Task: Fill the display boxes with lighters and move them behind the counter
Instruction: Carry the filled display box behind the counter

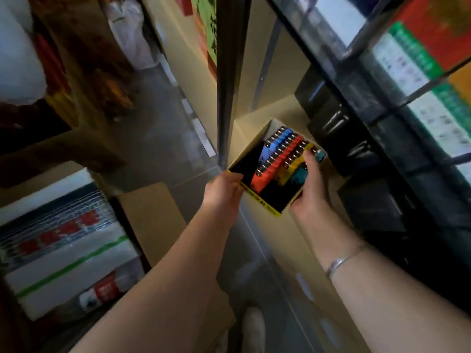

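Left hand (224,191) grips the near-left corner of the display box (260,197), fingers curled over its yellow rim. Box is held in the air over the floor, beside a cream counter (270,225), with rows of blue, red and yellow lighters (283,156) standing inside. Right hand (309,184) holds the box's right side, thumb curled over the rim onto the lighters; bracelet (341,262) on that wrist.

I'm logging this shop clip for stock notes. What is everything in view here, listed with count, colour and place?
display box: one, yellow-edged cardboard, centre, held at both sides
lighters: several rows, blue, red, yellow and teal, standing in the box; part of the box unfilled
cardboard cartons: at least two, brown, on the floor below
packaged goods: white with red and green, lower left
shelf goods: green, white and red, upper right
bracelet: one, silver, right wrist
left hand: grips the box's left edge
right hand: grips the right side
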Motion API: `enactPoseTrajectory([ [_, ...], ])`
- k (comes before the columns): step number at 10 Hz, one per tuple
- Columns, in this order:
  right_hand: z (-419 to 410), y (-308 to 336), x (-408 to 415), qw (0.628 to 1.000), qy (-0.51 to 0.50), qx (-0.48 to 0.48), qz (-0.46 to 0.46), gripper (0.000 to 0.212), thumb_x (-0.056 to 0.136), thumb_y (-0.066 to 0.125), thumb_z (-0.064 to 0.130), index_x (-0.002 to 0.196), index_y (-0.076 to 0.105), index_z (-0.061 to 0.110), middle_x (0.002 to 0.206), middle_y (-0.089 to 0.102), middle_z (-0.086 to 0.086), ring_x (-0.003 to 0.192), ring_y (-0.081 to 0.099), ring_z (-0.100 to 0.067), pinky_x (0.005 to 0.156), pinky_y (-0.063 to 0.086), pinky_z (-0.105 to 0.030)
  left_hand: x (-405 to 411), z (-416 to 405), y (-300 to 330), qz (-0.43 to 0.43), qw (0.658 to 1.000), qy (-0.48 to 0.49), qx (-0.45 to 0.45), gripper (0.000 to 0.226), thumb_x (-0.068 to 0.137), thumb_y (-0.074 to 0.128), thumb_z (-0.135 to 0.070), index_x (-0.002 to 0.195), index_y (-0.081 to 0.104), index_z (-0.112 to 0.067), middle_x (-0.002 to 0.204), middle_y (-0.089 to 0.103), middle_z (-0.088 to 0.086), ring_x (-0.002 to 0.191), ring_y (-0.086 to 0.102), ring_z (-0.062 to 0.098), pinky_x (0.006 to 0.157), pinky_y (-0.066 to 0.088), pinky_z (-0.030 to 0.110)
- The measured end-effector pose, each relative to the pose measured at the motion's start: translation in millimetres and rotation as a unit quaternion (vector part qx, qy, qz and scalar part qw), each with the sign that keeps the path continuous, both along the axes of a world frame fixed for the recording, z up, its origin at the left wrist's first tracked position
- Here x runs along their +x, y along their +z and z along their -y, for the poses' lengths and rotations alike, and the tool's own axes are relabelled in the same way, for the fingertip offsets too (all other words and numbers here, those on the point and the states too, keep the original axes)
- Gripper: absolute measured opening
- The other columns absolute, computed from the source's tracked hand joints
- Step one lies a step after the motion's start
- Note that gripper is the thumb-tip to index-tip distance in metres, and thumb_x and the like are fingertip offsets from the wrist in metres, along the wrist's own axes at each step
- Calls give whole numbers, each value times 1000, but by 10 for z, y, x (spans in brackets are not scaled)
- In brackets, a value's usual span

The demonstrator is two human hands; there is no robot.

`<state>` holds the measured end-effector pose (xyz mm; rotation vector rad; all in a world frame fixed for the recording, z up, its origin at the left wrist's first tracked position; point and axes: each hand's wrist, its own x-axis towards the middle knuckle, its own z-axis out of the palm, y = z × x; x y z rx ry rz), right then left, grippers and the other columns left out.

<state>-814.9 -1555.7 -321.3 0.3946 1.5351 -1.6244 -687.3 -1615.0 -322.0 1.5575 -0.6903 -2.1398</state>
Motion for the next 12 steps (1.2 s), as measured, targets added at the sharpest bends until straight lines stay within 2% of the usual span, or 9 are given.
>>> enactPoseTrajectory([
  [1,156,-156,-76,1000,-23,13,-1,53,81,66,39,129,46,27,115,62,-6,97,64,-25,75,54,-40,-106,147,-274,-39,998,29,33,15,90,44,4,90,51,-9,83,52,3,75,53,10,77,46,20],
  [2,334,-261,-158,999,-31,10,0,55,80,66,43,128,43,27,109,62,-6,91,65,-24,72,55,-41,-216,231,-400,-47,999,9,9,29,87,45,8,99,59,-15,89,59,4,84,57,14,86,48,29],
  [4,524,-294,-255,1000,-7,22,2,52,87,57,47,132,40,29,122,57,-8,103,61,-27,91,48,-51,-359,438,-486,-43,999,-27,-11,53,89,44,11,128,48,-24,109,59,3,87,61,10,64,54,19],
  [5,568,-276,-305,1000,4,27,-6,51,89,55,47,135,40,30,123,57,-7,106,59,-26,92,48,-48,-452,498,-529,-34,999,-14,-22,62,86,47,14,140,38,-16,125,53,10,86,60,11,68,54,19],
  [7,695,-267,-442,998,-55,12,-26,41,94,46,42,131,46,24,111,57,-6,107,55,-25,96,45,-45,-694,591,-534,-42,995,-18,-93,47,81,46,16,108,55,-22,77,63,-21,82,60,2,87,47,25],
  [9,766,-267,-452,996,-86,-11,-25,35,94,45,38,124,47,20,98,56,-5,91,57,-20,76,49,-34,-802,691,-522,-61,984,-93,-142,59,76,34,21,112,56,-21,96,65,-1,100,59,17,77,47,24],
  [10,762,-274,-449,996,-84,-13,-26,39,94,46,39,128,43,21,101,55,-6,89,56,-20,70,48,-31,-803,719,-509,-53,983,-105,-144,57,76,34,21,113,56,-17,82,63,-5,86,57,11,73,45,23],
  [11,752,-238,-432,996,-79,-29,-19,31,94,45,40,119,47,21,98,56,-5,90,57,-20,73,49,-31,-757,735,-481,-51,986,-105,-120,43,81,36,17,93,58,-18,62,62,-12,70,55,5,72,46,22],
  [12,687,-192,-365,997,-69,-14,-26,34,95,45,37,123,47,19,118,56,-8,110,54,-25,93,45,-37,-671,715,-415,-49,992,-88,-73,34,86,42,8,86,55,-23,79,61,-5,84,57,13,76,47,25],
])
